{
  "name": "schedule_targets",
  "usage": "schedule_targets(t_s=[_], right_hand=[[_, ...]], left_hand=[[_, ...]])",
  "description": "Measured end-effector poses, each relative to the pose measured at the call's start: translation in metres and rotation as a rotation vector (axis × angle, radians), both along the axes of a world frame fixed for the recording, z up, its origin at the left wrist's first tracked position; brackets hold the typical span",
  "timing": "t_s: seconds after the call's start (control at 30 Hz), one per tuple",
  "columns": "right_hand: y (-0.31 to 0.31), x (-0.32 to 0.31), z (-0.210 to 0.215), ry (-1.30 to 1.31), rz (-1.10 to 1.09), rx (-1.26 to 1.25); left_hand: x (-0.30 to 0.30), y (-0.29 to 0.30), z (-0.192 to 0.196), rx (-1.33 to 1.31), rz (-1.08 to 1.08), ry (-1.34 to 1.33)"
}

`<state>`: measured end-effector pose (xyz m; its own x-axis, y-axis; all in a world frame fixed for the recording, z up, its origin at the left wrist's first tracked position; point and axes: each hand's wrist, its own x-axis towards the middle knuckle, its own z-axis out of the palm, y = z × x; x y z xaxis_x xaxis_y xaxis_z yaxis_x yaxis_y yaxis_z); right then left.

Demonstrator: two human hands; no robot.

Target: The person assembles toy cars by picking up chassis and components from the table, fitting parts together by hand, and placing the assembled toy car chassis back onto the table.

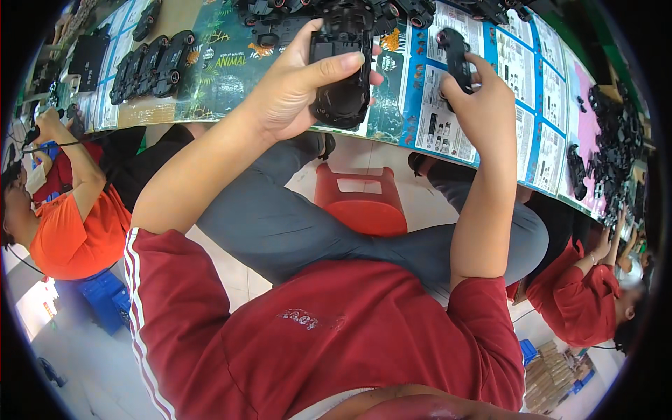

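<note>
My left hand (297,87) is closed round a black toy car (343,35), holding it upright above the table's near edge with the thumb across it. The car's dark, glossy end hangs down below the thumb. Farther right, my right hand (486,98) grips a narrow black toy car part (456,52) between thumb and fingers, over the printed sheets. A small red-ringed round piece shows at its far end; its lower end is partly hidden by the hand.
Several black toy car bases (154,66) stand in a row at the left, and more lie along the far edge. Black parts (612,140) are heaped on a pink surface at right. A red stool (360,210) stands below. Co-workers sit on both sides.
</note>
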<state>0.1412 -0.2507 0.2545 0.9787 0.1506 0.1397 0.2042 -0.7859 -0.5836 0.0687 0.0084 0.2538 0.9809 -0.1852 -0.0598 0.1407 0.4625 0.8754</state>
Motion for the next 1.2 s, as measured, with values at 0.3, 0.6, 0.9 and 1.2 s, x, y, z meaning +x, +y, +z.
schedule_targets(t_s=[0.3, 0.6, 0.9, 1.2], right_hand=[[0.048, -0.072, 0.046, -0.331, 0.318, 0.288], [0.072, -0.079, 0.012, -0.522, 0.299, 0.196], [0.069, -0.076, 0.010, -0.503, 0.319, 0.182], [0.070, -0.070, 0.006, -0.374, 0.461, 0.293]], left_hand=[[-0.012, -0.028, 0.021, -0.007, 0.214, -0.192], [-0.022, -0.039, 0.003, 0.106, 0.139, -0.305], [-0.020, -0.043, 0.000, 0.100, 0.142, -0.298], [-0.010, -0.021, 0.008, 0.088, 0.334, -0.119]])
